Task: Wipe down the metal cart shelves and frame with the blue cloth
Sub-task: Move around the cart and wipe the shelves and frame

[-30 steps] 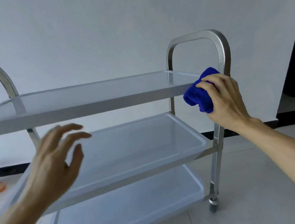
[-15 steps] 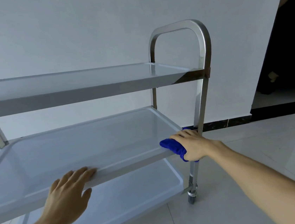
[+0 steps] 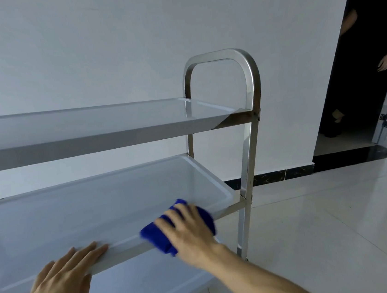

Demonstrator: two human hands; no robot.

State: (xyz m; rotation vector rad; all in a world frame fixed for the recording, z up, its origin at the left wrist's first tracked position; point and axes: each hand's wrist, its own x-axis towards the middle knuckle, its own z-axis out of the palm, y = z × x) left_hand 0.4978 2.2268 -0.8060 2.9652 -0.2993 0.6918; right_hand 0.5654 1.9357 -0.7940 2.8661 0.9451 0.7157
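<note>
Cloth (image 3: 158,237) lies bunched under our right hand (image 3: 193,235) at lower centre of the frame, fingers curled over it on the middle shelf (image 3: 126,246) front rim. Our left hand (image 3: 61,289) rests flat on that rim, probably to steady the cart (image 3: 249,87).

White wall (image 3: 104,48), glossy tiled floor (image 3: 341,226), dark doorway (image 3: 357,67), another person's hand (image 3: 384,64) seen within it
</note>
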